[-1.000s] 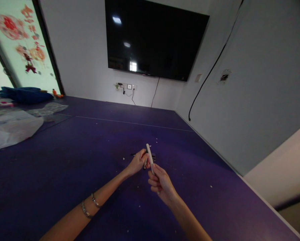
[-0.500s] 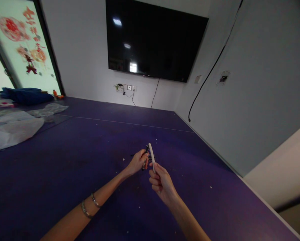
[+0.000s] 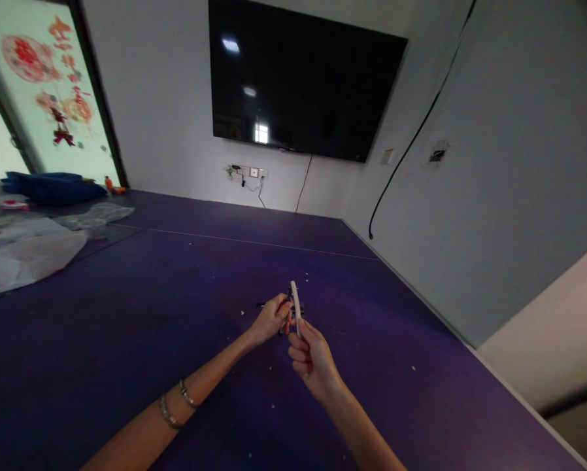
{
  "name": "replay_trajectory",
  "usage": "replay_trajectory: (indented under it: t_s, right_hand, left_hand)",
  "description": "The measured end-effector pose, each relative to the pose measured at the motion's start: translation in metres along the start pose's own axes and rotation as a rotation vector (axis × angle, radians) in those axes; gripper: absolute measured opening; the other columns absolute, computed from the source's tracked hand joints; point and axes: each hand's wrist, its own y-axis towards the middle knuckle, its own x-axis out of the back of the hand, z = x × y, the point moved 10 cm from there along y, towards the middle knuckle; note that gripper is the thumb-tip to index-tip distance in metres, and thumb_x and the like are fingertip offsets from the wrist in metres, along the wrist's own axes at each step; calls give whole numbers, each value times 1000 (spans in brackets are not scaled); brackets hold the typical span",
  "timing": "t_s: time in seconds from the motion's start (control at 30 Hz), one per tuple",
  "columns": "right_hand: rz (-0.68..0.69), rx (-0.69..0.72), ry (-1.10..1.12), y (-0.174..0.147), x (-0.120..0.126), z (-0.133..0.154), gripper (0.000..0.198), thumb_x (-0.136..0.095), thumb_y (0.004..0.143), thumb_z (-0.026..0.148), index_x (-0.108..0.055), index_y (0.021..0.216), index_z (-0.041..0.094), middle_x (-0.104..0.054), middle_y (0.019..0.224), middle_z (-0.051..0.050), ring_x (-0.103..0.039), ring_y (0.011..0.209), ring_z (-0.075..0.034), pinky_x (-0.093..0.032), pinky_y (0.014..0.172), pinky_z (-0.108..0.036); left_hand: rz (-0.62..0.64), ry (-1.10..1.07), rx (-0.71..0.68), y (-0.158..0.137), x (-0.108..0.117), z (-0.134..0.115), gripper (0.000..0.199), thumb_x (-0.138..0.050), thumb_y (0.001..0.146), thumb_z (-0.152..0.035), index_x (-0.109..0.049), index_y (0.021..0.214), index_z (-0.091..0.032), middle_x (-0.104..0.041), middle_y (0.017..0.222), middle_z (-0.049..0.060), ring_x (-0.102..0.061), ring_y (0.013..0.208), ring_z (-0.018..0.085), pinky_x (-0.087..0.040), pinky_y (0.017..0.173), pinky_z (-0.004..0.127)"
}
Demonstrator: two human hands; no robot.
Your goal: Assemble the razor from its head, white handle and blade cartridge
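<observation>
My right hand (image 3: 316, 361) is closed on the lower end of a thin, slightly curved white strip (image 3: 295, 302), which points up and away from me. Just to its left, my left hand (image 3: 270, 320) is closed around a small dark object (image 3: 289, 294); the fingers cover most of it, so its kind is unclear. The strip's upper part is right beside that dark object, and I cannot tell whether they touch. Behind the strip, dark bars (image 3: 301, 310) show in part. Both hands are over the purple surface (image 3: 200, 405).
Small white bits (image 3: 272, 406) are scattered about the purple surface. Crumpled clear plastic (image 3: 33, 261) lies at the left, with a dark blue cloth bundle (image 3: 53, 188) behind it. A black cable (image 3: 406, 157) hangs down the right wall. A television (image 3: 303, 78) is mounted ahead.
My right hand has shifted slightly left with the white strip, closer to my left hand. Both hands keep their grip.
</observation>
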Motion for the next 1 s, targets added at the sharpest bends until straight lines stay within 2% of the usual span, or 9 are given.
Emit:
replay_trajectory:
  t_s: [0.4, 0.6, 0.83, 1.0]
  right_hand:
    - [0, 9, 15, 0, 0, 1, 38, -68, 65, 45, -45, 83, 21, -23, 47, 13, -9, 37, -1, -1, 33, -15]
    - [-17, 15, 17, -4, 0, 7, 39, -70, 64, 43, -46, 85, 21, -22, 46, 13, -8, 37, -1, 0, 33, -15]
    - [-22, -3, 27, -6, 1, -1, 38, -69, 65, 45, -44, 83, 21, -22, 47, 13, -9, 37, -1, 0, 34, -14]
    - [-23, 23, 29, -4, -2, 4, 36, -69, 66, 42, -45, 82, 20, -21, 47, 13, -9, 36, -1, 0, 33, -14]
  left_hand:
    - [-4, -1, -15, -1, -1, -9, 23, -41, 85, -38, -40, 75, -18, -51, 53, -5, -48, 39, 8, -35, 40, 20]
    - [3, 23, -13, 0, 1, -6, 21, -38, 86, -37, -41, 79, -17, -51, 53, -5, -48, 37, 8, -34, 38, 19]
    - [1, 13, -25, 1, -1, -11, 24, -39, 86, -39, -40, 75, -18, -48, 49, -6, -48, 37, 8, -34, 39, 19]
    - [2, 16, -1, -1, -3, -11, 22, -40, 84, -37, -40, 74, -18, -50, 52, -5, -47, 37, 8, -34, 40, 19]
